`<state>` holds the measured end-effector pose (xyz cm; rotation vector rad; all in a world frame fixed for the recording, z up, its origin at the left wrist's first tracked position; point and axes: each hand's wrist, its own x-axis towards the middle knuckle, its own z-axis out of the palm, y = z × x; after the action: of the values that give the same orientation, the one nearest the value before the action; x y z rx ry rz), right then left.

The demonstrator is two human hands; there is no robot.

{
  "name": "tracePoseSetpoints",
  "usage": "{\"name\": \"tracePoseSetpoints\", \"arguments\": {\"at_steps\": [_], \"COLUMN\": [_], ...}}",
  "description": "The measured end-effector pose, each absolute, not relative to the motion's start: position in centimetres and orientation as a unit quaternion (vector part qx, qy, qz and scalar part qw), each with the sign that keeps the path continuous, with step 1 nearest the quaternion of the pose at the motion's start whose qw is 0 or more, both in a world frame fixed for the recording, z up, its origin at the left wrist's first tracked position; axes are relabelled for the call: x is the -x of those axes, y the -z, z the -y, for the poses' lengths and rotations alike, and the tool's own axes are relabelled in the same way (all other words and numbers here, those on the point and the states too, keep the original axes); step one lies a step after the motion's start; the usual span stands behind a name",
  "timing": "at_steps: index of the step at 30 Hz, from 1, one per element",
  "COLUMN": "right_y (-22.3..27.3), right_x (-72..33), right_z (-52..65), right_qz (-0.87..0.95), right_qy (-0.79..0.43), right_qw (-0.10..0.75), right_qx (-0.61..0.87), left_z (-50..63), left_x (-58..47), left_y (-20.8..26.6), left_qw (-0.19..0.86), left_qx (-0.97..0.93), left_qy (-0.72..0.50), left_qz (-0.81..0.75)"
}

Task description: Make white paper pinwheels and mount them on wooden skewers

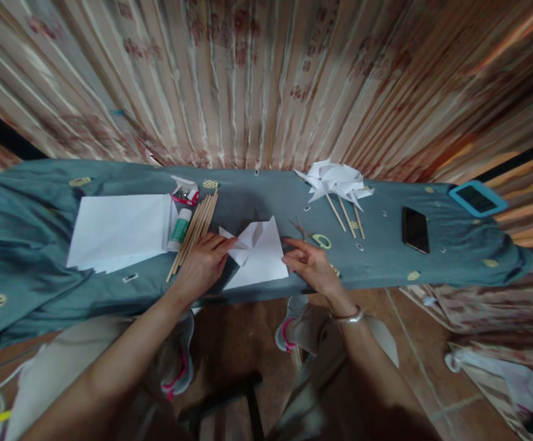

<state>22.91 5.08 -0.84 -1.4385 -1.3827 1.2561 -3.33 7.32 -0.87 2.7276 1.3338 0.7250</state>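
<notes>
A white sheet of paper (266, 260) lies at the table's front edge between my hands, with cut flaps folded up at its left and middle. My left hand (206, 262) pinches the left flap between thumb and fingertips. My right hand (311, 263) is at the right edge of the sheet, its thumb and index finger apart; whether the thumb touches the paper is hard to tell. Just beyond that hand lie scissors (321, 241) with pale green handles. Several wooden sticks (197, 229) lie in a bundle beside my left hand.
Left are a stack of white paper (119, 229), a glue stick (181, 226) and an opened small red-and-white box (185, 193). Finished paper pinwheels (335, 180) on sticks lie at the back right. A phone (416, 229) and a blue-framed tablet (478, 198) lie far right. A curtain (248, 92) hangs behind.
</notes>
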Motion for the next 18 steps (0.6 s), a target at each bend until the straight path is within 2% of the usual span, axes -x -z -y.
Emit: {"name": "tracePoseSetpoints", "arguments": {"at_steps": [2, 4, 8, 11, 18], "right_y": [0.6, 0.3, -0.2, -0.4, 0.1], "right_x": [-22.7, -22.6, -22.7, -22.8, -22.2], "right_z": [-4.6, -4.3, -3.9, -3.7, -3.9], "right_qz": [0.538, 0.558, 0.642, 0.699, 0.749], "right_qy": [-0.510, -0.473, -0.251, -0.135, -0.120], "right_qw": [0.372, 0.359, 0.315, 0.306, 0.320], "right_qx": [0.559, 0.579, 0.652, 0.632, 0.568], "left_z": [-7.7, -7.9, -6.7, -4.7, -2.6], "left_x": [3.6, 3.9, 3.4, 2.3, 0.7], "left_y": [0.9, 0.8, 0.0, -0.3, 0.8], "left_qw": [0.014, 0.014, 0.013, 0.042, 0.052], "left_qx": [-0.870, -0.863, -0.850, -0.879, -0.916], "left_qy": [-0.230, -0.244, -0.292, -0.279, -0.193], "left_qz": [-0.437, -0.442, -0.437, -0.384, -0.348]}}
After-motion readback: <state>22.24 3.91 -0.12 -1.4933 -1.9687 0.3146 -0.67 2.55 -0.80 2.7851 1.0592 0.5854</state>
